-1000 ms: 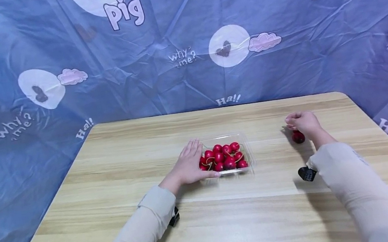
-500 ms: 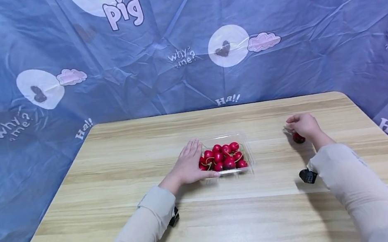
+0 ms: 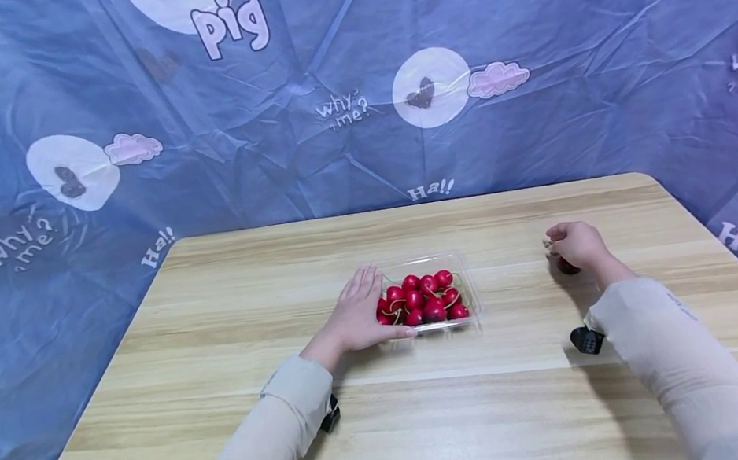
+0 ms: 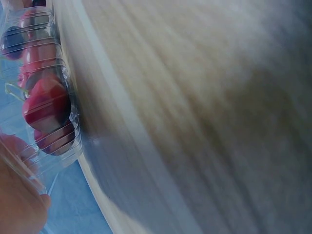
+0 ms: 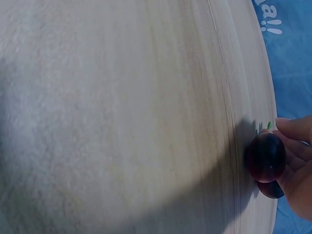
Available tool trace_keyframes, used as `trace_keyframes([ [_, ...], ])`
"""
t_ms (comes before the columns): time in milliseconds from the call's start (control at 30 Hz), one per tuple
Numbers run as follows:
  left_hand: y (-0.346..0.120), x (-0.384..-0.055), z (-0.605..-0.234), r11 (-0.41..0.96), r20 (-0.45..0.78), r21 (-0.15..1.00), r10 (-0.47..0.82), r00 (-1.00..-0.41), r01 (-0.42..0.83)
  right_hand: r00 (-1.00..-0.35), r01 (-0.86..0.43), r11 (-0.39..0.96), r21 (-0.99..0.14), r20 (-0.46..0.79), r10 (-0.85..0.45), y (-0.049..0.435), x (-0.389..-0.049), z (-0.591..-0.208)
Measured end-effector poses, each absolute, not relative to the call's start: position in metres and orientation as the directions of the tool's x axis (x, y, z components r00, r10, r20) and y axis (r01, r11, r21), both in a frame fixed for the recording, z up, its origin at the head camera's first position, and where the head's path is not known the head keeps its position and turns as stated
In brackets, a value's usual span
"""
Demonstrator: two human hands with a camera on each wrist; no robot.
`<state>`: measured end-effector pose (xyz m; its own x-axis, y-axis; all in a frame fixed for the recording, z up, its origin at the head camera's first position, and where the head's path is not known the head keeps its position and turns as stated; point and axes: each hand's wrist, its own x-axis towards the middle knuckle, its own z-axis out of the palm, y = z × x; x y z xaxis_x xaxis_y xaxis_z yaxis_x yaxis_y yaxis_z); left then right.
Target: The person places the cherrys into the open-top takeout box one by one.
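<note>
A clear plastic box (image 3: 441, 260) full of red cherries (image 3: 413, 299) stands mid-table. My left hand (image 3: 353, 316) rests on its left end, fingers straight along the side and thumb on the near edge. In the left wrist view, cherries (image 4: 47, 105) show through the ribbed wall beside the thumb (image 4: 22, 204). At the right, my right hand (image 3: 579, 245) is low over the table, pinching the stem end of dark red cherries. Two cherries (image 5: 265, 158) hang just under its fingers in the right wrist view, a green stem tip (image 5: 269, 125) by the thumb. In the head view the hand partly hides them.
The wooden table (image 3: 441, 426) has rounded far corners. Behind it hangs a blue printed cloth (image 3: 288, 75). A black wrist camera (image 3: 587, 340) sits under the right sleeve, another black camera (image 3: 329, 415) under the left.
My right hand has moved slightly nearer and lower, covering more of the cherries beneath it. The left hand and the box stay in place.
</note>
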<state>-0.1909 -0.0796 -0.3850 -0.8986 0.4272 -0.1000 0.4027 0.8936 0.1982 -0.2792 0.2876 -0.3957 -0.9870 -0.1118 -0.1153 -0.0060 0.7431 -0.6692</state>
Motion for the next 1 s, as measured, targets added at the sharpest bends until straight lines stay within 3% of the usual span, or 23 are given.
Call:
trace_keyframes([
  [467,-0.080,-0.190,-0.384,0.888,-0.091,0.231,0.427,-0.900,0.398,-0.980,-0.160,0.824,-0.543,-0.009,-0.196,0.286,-0.270,-0.396],
  [867,-0.081,-0.190,-0.383,0.889,-0.101,0.242,0.422,-0.901,0.389,-0.979,-0.167,0.950,-0.264,-0.067,-0.191,0.280,-0.266,-0.394],
  [1000,-0.081,-0.189,-0.382,0.886,-0.093,0.246,0.425,-0.900,0.393,-0.982,-0.169,0.960,-0.223,-0.041,-0.183,0.281,-0.265,-0.394],
])
